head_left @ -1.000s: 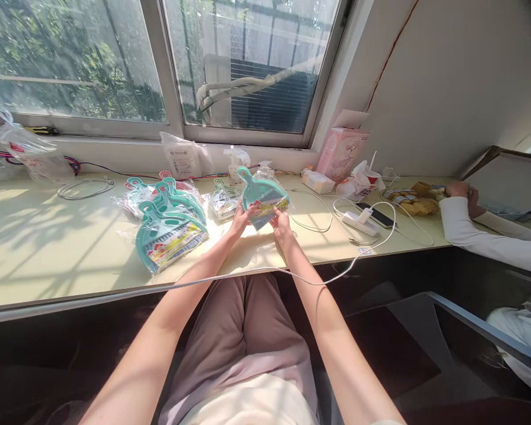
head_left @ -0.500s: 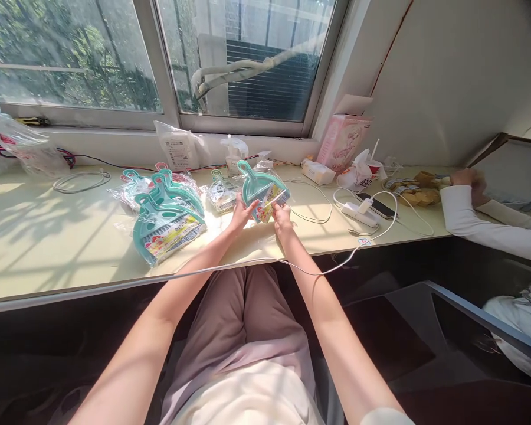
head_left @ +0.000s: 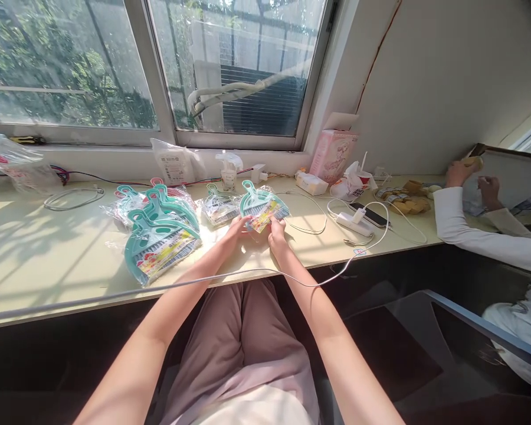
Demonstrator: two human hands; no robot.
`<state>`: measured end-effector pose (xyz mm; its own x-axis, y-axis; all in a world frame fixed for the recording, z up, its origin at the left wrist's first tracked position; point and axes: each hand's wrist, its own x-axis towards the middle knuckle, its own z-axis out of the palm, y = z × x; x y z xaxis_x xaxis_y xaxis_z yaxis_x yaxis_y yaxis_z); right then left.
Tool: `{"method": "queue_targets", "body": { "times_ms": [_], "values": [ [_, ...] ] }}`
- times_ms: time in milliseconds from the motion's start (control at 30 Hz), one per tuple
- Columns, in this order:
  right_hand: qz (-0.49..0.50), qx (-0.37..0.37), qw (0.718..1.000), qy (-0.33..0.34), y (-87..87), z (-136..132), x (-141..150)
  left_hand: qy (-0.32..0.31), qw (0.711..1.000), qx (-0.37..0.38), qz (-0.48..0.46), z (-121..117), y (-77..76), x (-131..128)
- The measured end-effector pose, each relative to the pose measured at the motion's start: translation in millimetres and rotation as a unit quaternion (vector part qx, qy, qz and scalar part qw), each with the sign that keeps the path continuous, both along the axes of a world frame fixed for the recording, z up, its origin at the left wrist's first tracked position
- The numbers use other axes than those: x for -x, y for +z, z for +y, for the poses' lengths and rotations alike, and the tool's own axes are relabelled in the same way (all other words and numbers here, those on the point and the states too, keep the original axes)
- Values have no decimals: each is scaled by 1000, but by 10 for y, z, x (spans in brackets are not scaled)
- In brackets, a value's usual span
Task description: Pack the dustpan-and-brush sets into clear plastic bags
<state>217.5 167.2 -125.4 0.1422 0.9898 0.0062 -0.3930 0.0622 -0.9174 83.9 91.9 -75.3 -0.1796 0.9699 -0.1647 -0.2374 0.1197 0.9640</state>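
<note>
Both my hands hold a teal dustpan-and-brush set (head_left: 264,206), wrapped in clear plastic with a yellow printed label, just over the table. My left hand (head_left: 238,229) grips its lower left edge, fingers partly hidden. On the lower right, my right hand (head_left: 278,230) closes on the wrapper with the thumb on top. The set's handle points away from me. To the left lies a pile of similar wrapped teal dustpan sets (head_left: 163,245), one with a pink handle (head_left: 157,181). Just behind my left hand rests another wrapped set (head_left: 220,206).
A white cable (head_left: 248,271) runs across the table's front edge to a power strip (head_left: 354,223) beside a phone (head_left: 371,216). A pink box (head_left: 335,154), tissue pack (head_left: 311,182) and spray bottle (head_left: 229,174) stand behind. At right, a co-worker's hand (head_left: 459,173) holds a tan object.
The view has tilted up slightly. The held dustpan set lies flatter, still in both my hands. The co-worker's hands have moved apart, one raised with a tan object.
</note>
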Motion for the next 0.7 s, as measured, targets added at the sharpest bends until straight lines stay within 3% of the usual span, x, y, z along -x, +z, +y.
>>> {"method": "queue_targets", "body": {
  "times_ms": [100, 333, 467, 700],
  "values": [
    [-11, 48, 999, -13, 83, -26, 49, 35, 999, -11, -21, -18, -11, 14],
    [53, 28, 993, 105, 218, -58, 24, 63, 994, -94, 6, -55, -63, 18],
    [54, -26, 987, 152, 225, -81, -30, 53, 991, -125, 18, -33, -65, 37],
    [43, -21, 994, 103, 237, -97, -69, -10, 981, -190, 49, -32, -129, 21]
  ]
}}
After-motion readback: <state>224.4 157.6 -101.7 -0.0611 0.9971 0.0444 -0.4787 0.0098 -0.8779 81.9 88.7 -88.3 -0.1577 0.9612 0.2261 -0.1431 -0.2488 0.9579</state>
